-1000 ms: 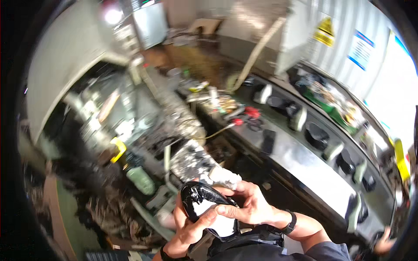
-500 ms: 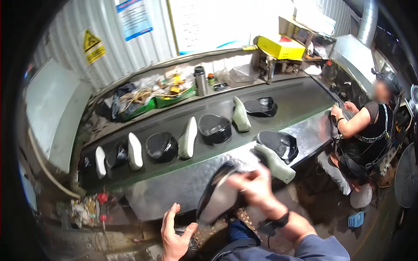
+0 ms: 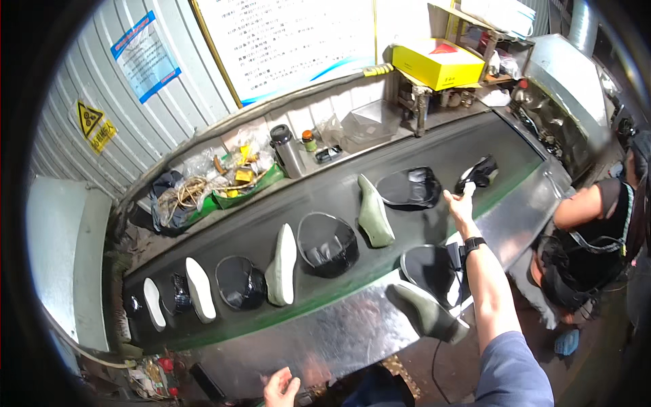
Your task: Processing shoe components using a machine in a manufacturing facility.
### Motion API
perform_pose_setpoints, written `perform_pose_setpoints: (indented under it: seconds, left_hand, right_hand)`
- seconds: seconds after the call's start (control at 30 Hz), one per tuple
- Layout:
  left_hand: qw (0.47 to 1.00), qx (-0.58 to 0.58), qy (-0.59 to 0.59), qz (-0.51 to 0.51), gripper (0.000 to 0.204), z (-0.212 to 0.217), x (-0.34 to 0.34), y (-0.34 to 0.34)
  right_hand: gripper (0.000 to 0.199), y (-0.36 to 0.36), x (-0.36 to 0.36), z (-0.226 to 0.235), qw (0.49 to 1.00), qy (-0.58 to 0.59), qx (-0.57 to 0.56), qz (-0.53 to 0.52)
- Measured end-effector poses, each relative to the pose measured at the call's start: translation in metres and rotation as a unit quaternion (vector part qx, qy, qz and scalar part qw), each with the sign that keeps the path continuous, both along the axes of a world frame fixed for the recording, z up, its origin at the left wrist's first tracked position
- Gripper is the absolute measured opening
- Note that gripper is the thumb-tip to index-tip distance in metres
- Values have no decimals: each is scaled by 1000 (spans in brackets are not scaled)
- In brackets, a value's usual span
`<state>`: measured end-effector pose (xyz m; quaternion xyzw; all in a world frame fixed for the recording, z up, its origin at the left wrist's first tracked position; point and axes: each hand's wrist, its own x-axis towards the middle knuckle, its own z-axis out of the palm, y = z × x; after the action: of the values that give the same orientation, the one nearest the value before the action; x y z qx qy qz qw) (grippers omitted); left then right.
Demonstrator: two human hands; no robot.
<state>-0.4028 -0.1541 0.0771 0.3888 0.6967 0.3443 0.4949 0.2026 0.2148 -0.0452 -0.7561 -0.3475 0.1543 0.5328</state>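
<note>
Right hand: one, reaching over the dark belt, fingers at a black shoe; grip cannot be told. Shoe: right of a black bowl-shaped piece. Left hand: one, thumb and fingers apart, near the metal table.

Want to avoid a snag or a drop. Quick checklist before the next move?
1. Right grip secure on the black piece: cannot tell; the fingers reach its near end, but contact is too small to judge.
2. Left grip free: ok; nothing visible in it, at the near side of the metal ledge.
3. Green form at the front fully supported: not ok; one end appears to stick out past the ledge's near edge.
4. Co-worker's arm clear of the right grip: ok; visibly apart, off to the right.
5. Steel flask behind the dark surface upright: ok.
</note>
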Motion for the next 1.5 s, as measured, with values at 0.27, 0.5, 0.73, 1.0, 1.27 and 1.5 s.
perform_pose_setpoints:
  seconds: [0.27,0.5,0.73,1.0,1.27,1.5]
  left_hand:
    - [982,-48,5,-184,49,-24,43,89]
    - [944,17,-40,-327,49,-22,172,234]
    - [968,26,-7,-250,113,-109,307,327]
    - [988,-30,131,-76,110,-120,360,346]
    - [828,397,249,-306,50,23,203,208]
    - [643,489,338,-483,38,-27,130,41]
  right_hand:
    - [71,63,74,-36,915,391,-7,-99]
    - [25,17,21,40,820,547,-10,169]
    - [18,-140,-81,111,727,675,91,89]
    - [37,-225,-102,117,801,582,128,65]
    - [43,-230,-122,172,849,480,128,181]
    - [38,-274,-216,159,671,717,141,129]
